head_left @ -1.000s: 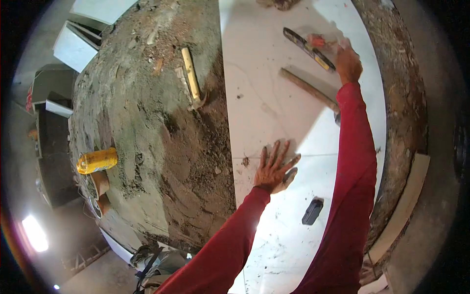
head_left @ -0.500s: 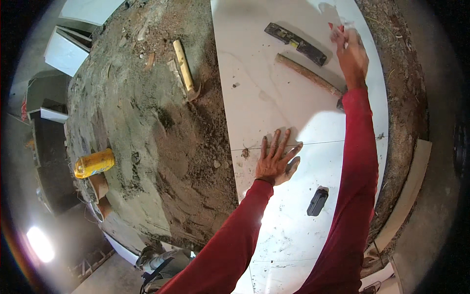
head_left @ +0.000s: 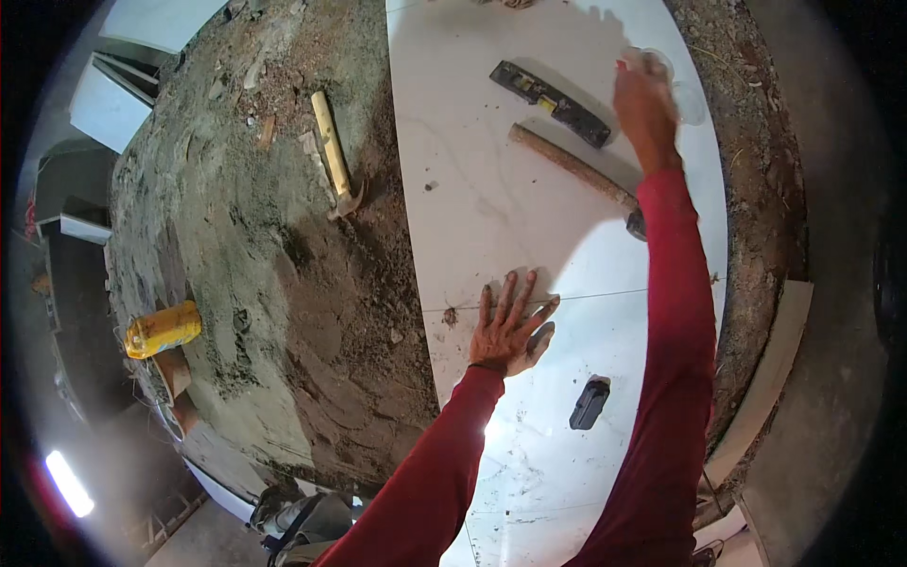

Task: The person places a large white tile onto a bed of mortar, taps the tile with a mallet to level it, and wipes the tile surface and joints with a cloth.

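Note:
My left hand (head_left: 510, 331) lies flat on the white tile (head_left: 482, 217), fingers spread across the seam between two tiles. My right hand (head_left: 646, 109) is at the tile's far right; its blurred fingers are bent around a thing with a small red part, too smeared to name. A pale, see-through patch beside it cannot be made out. To the left of that hand lies a black spirit level (head_left: 551, 104). Closer to me rests a mallet (head_left: 572, 165), its dark head partly covered by my right sleeve. A small black object (head_left: 590, 403) sits on the nearer tile.
A claw hammer (head_left: 331, 146) with a yellowish handle lies on the rough mortar bed (head_left: 255, 236) left of the tiles. Further left are a yellow package (head_left: 162, 330) and a white panel-like piece (head_left: 109, 104). Bare soil (head_left: 756, 189) borders the tiles on the right.
The view has shifted, so tools and tiles appear lower and further left. My right hand has slid a little forward and left over the tile; my left hand stays planted.

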The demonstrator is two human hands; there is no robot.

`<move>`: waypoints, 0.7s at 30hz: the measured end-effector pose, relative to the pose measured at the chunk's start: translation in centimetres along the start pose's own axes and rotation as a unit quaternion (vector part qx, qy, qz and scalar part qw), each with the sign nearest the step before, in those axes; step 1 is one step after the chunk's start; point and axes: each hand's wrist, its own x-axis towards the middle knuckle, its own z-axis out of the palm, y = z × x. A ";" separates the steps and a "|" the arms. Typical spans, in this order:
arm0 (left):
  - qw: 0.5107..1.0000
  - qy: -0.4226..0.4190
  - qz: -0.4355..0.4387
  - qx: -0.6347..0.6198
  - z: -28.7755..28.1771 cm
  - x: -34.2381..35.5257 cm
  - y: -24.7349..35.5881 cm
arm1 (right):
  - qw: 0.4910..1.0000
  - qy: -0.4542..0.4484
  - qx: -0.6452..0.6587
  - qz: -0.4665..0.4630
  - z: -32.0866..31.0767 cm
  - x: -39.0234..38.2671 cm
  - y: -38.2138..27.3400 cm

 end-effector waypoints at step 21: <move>1.000 0.003 0.001 -0.025 0.6 -0.1 -0.2 | 0.989 -0.034 0.129 0.061 7.5 -6.2 2.1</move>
